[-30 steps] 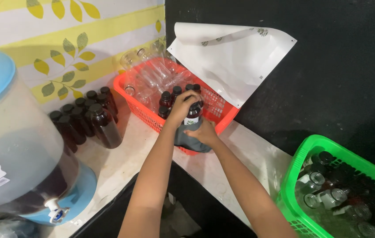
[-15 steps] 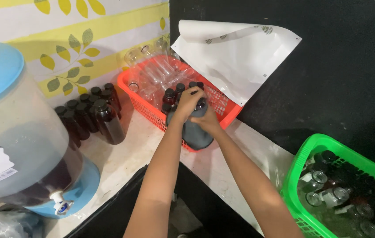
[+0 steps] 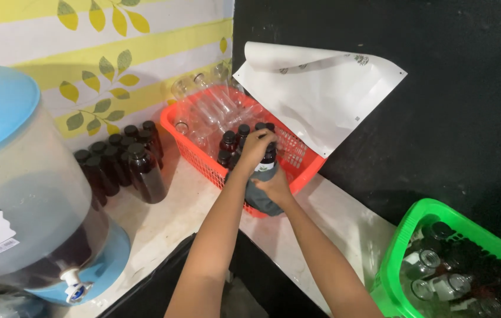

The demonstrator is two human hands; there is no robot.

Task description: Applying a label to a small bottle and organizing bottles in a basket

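A dark bottle (image 3: 267, 160) is held upright at the front edge of the red basket (image 3: 203, 162), just above the pale bench (image 3: 162, 227). Its cap is covered by the left hand (image 3: 254, 148), whose fingers (image 3: 260, 136) are curled together over the top. Its lower body is gripped by the right hand (image 3: 275, 185) through a grey cloth (image 3: 260, 200), the fingers being clamped around cloth and bottle together. Inside the red basket, more dark capped bottles (image 3: 230, 144) are stood just behind the held one, and clear empty bottles (image 3: 209, 109) are piled toward the wall. A curled white sheet (image 3: 321, 94) is seen hanging on the black wall above the basket. To the left, a cluster of dark filled bottles (image 3: 126, 162) is stood on the bench, beside a large dispenser (image 3: 23, 200) with a blue lid and a small tap. At the lower right, a green basket (image 3: 403, 247) with dark bottles is placed well apart.
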